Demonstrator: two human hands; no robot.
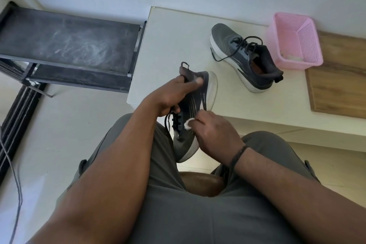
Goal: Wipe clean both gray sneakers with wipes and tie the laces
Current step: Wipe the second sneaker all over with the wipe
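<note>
Head view: my left hand point(174, 97) grips the sneaker point(190, 113) at the collar, over my lap by the tabletop point(174, 31) edge. Long axis runs heel-far, toe toward me. My right hand point(213, 134) pinches the wipe point(188, 124) on its side, nearer the toe. Second sneaker point(245, 55) sits on the tabletop, laces loose.

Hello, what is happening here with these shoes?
A seated person is cleaning a gray sneaker with a white sole. The left hand grips it above the lap, and the right hand pinches a small white wipe against its side. The second gray sneaker lies unlaced on the white table, beside a pink plastic basket.
</note>
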